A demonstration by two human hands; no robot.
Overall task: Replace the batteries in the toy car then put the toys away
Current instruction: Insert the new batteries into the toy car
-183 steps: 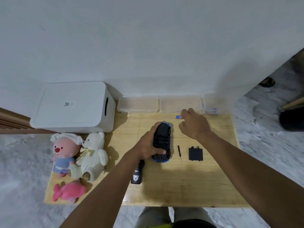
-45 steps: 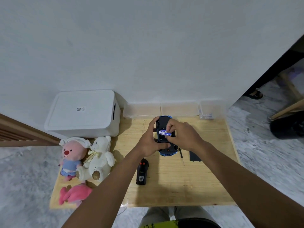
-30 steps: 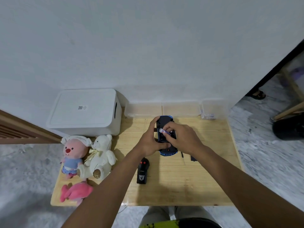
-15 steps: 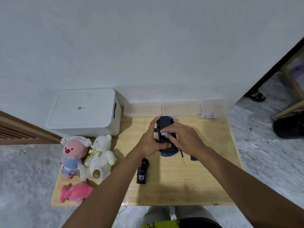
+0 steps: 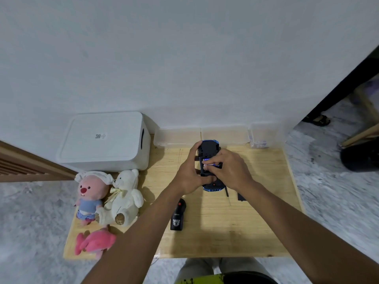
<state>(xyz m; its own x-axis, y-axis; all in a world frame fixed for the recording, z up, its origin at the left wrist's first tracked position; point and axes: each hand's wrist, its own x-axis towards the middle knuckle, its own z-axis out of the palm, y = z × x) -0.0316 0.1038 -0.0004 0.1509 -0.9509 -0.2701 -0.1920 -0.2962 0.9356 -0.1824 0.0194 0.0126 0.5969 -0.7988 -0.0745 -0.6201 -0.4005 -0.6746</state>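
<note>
The toy car (image 5: 208, 149) lies upside down on the wooden table (image 5: 225, 232), with its black underside up, and it sits between the two hands. The left hand (image 5: 187, 174) grips the car from its left side: the fingers are curled round the far edge and the thumb lies across the near part of the underside. The right hand (image 5: 228, 171) comes from the other side, with its fingers bent down over the open battery compartment in the middle of the car. Under these fingertips a blue battery (image 5: 206, 159) shows only in part; the fingers are closed on it and hold it at the compartment. I cannot tell if it already sits fully inside.

Just beside the right wrist, on its near side, lies a thin screwdriver (image 5: 227, 194), and next to it a black battery cover (image 5: 241, 197), half hidden by the forearm. Near the left forearm lies a black remote control (image 5: 177, 216). Well apart to the left of the left hand there are three plush toys: a pink beaver (image 5: 92, 193), a white bear (image 5: 125, 197) touching it, and a pink fish (image 5: 94, 241) closer to the person. Beyond them stands a white storage box (image 5: 104, 140). Past both hands, along the wall, stands a row of clear containers (image 5: 177, 136).
</note>
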